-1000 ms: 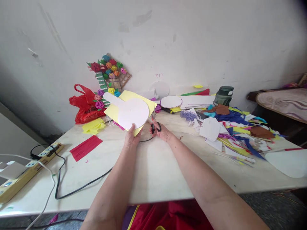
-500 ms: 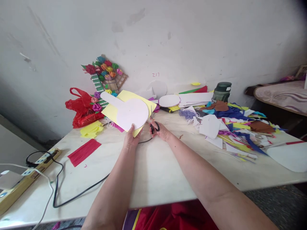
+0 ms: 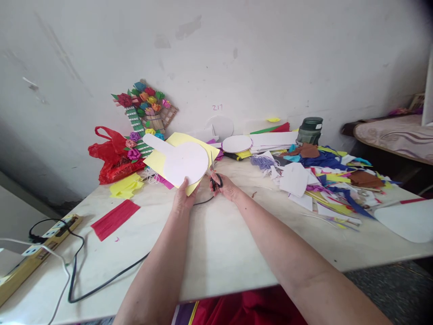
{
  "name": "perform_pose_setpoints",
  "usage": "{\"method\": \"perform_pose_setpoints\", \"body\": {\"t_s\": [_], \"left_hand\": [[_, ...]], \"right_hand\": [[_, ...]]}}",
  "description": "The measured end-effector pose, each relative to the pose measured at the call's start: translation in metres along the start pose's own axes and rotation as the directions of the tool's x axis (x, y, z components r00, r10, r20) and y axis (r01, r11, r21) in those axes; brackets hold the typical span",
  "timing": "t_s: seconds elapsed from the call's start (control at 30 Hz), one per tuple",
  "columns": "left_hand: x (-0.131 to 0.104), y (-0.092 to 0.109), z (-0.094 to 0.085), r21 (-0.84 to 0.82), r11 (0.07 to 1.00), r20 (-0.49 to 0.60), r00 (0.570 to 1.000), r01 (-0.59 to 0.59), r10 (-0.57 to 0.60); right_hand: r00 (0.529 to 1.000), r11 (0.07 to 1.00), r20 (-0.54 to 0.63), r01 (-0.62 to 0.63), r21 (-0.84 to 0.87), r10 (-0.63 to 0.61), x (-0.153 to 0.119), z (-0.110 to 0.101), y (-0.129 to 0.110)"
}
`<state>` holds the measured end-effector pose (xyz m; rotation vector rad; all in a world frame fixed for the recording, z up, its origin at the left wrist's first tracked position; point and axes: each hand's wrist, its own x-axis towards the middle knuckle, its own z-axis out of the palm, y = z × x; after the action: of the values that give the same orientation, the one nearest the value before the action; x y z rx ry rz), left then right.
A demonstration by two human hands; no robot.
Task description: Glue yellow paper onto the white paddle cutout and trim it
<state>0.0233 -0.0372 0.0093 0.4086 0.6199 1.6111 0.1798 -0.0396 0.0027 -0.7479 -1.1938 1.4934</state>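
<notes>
My left hand [image 3: 185, 194] pinches a white paddle-shaped cutout [image 3: 186, 163] together with a yellow paper sheet [image 3: 177, 138] behind it, thumb on top near the round part's lower edge. The cutout has a round body and a straight handle pointing to the upper left. Black-handled scissors [image 3: 216, 182] are in my right hand [image 3: 224, 188], fingers wrapped round the loops. Their blades point upward at the right edge of the yellow sheet; whether they touch the paper I cannot tell.
Paper and fabric scraps [image 3: 324, 171] pile up on the right. A dark green flask [image 3: 310, 131] stands against the wall. On the left are a red plastic bag [image 3: 113, 158], paper flowers [image 3: 149, 101], red crepe paper [image 3: 115, 219] and a power strip [image 3: 43, 247] with cables.
The camera view has shifted slightly. Both hands keep their grip on the paper and the scissors, in nearly the same places, with no clear cut made.
</notes>
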Motion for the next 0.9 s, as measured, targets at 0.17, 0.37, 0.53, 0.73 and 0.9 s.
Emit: {"method": "perform_pose_setpoints", "body": {"t_s": [0.17,0.37,0.53,0.73,0.9], "left_hand": [[0.0015,0.0,-0.0011,-0.004,1.0,0.006,1.0,0.004,-0.004],[0.0035,-0.0002,-0.0031,-0.003,1.0,0.0,1.0,0.004,-0.004],[0.0033,-0.0004,-0.0029,0.022,1.0,-0.013,1.0,0.01,-0.01],[0.0037,-0.0013,-0.0023,0.045,0.999,-0.038,0.999,0.025,-0.023],[0.0031,-0.0012,-0.0016,0.06,0.998,-0.058,0.998,0.026,-0.023]], "right_hand": [[1.0,1.0,0.0,-0.01,-0.003,0.01,-0.0002,-0.0001,-0.0003],[0.999,0.999,0.022,-0.028,-0.018,0.029,0.0003,-0.0003,0.0011],[0.999,0.998,0.001,-0.033,-0.056,0.033,-0.0006,-0.0002,0.0012],[0.999,0.995,-0.017,-0.048,-0.088,0.046,-0.0002,-0.0011,0.0031],[0.998,0.994,-0.028,-0.051,-0.095,0.049,0.0002,-0.0008,0.0055]]}}
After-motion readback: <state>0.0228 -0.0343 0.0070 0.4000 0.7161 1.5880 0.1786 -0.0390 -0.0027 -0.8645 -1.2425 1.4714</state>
